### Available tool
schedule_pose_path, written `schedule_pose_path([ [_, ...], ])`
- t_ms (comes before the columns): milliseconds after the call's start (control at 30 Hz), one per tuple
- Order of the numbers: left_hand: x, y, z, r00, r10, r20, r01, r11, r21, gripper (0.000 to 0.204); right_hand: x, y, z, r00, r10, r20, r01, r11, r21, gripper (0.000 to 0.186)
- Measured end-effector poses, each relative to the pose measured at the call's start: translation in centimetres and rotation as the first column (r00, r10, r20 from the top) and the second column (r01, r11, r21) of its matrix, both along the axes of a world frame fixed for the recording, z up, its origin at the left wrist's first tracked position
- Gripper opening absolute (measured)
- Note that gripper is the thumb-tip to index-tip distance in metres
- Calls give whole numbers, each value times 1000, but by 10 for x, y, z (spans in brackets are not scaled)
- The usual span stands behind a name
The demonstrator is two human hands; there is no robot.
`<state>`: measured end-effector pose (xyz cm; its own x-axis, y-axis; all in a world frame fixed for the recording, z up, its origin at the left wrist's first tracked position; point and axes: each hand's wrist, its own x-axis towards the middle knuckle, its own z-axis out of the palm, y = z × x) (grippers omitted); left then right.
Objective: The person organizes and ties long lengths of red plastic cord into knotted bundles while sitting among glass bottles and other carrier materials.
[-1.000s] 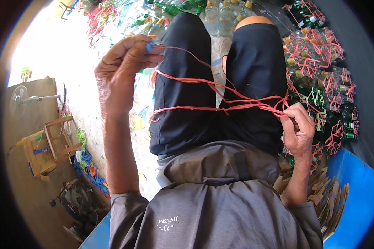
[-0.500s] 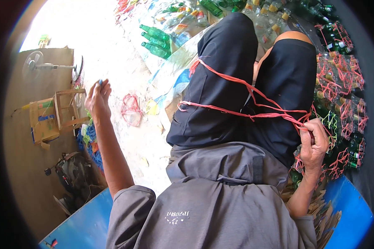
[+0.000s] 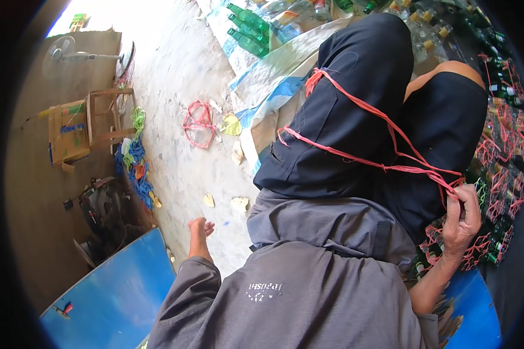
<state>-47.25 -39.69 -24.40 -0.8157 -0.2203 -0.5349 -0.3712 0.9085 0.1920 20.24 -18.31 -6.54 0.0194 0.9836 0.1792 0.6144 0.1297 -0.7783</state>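
Pink-red plastic strands point(image 3: 370, 110) lie in two loose lengths across my black-clad thighs, frayed at their left ends and gathered at the right. My right hand point(image 3: 461, 215) grips that gathered end above my right hip. My left hand point(image 3: 200, 227) is low at my left side, held out over the pale floor with fingers apart and nothing visible in them. A tangled loop of pink strands point(image 3: 198, 123) lies on the floor beside my left leg, near some dry leaves point(image 3: 231, 124).
Green bottles point(image 3: 248, 34) lie on white-and-blue sheeting point(image 3: 273, 87); strand-wrapped bottles point(image 3: 506, 134) line my right. On the left are a fan point(image 3: 64, 53), cardboard box point(image 3: 70, 134), wooden frame point(image 3: 110, 116), blue tangle point(image 3: 140, 174) and blue board point(image 3: 105, 291).
My left hand has left the strands and dropped down beside me; the small blue bit it held is no longer visible. My view has swung leftward. My right hand still grips the strands.
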Motion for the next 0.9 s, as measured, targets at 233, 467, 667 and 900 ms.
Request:
schedule_pose_path([
  [233, 3, 68, -20, 912, -407, -60, 406, 867, 290, 12, -2, 12, 6, 999, 46, 4, -46, 997, 56, 4],
  [467, 125, 270, 76, 676, -515, -528, 676, 147, 722, 23, -12, 13, 17, 999, -24, -31, 27, 993, 113, 11],
  [667, 341, 329, 228, 301, -637, -710, 597, -455, 661, 22, -15, 5, 22, 997, -55, -49, 64, 978, 199, 20],
  [900, 459, 320, 238, -301, -551, -779, 160, -834, 528, 47, -19, 6, 26, 996, -72, -52, 83, 956, 281, 26],
])
